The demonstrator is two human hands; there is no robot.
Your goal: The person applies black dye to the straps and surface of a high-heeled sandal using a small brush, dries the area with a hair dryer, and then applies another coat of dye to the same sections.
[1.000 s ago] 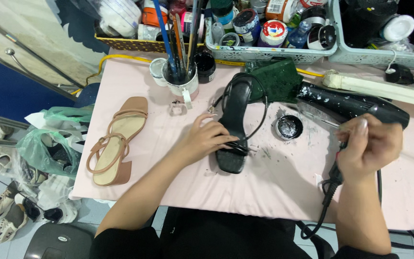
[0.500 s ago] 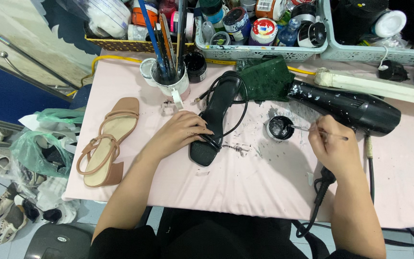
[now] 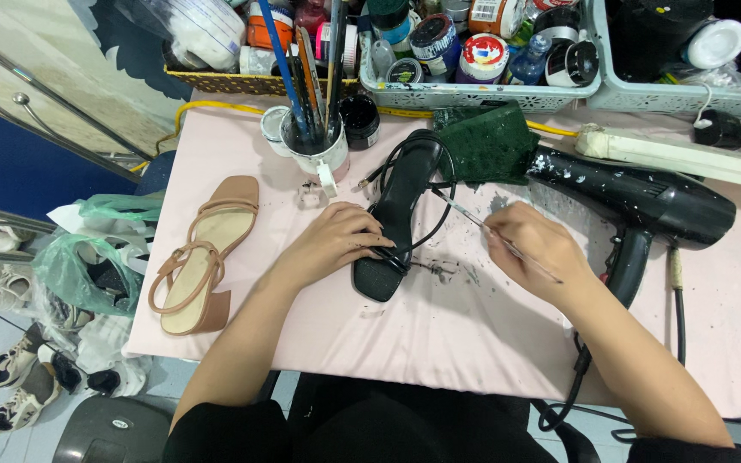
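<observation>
Painting a black sandal, toe done, straps under the brush

Steadying the black sandal (image 3: 396, 219) at the middle of the table, the left hand (image 3: 329, 244) lies over its front straps, fingers pressed together and curled down onto them. The right hand (image 3: 532, 249), at about three o'clock from the shoe, pinches a thin brush (image 3: 482, 225) between thumb and fingertips, its tip aimed toward the strap loop.

Judging by the look of it, the toe end already carries an even dark coat with a faint sparkle, and the sole and thin straps read black as well; how much of the heel end is covered I cannot tell from here. Dark smears and flecks on the pink tablecloth (image 3: 439, 343) beside the toe suggest the work is well under way.

At nine o'clock lies a tan sandal (image 3: 195, 257), matte and smooth, with a block heel, apparently untouched. At two o'clock sits a glossy black hair dryer (image 3: 645, 201) spattered with pale paint, and at twelve a textured dark green cloth (image 3: 486, 141). A white cup (image 3: 315, 141) bristling with brushes stands at eleven o'clock, with plastic baskets of paint jars (image 3: 473, 60) behind.
</observation>
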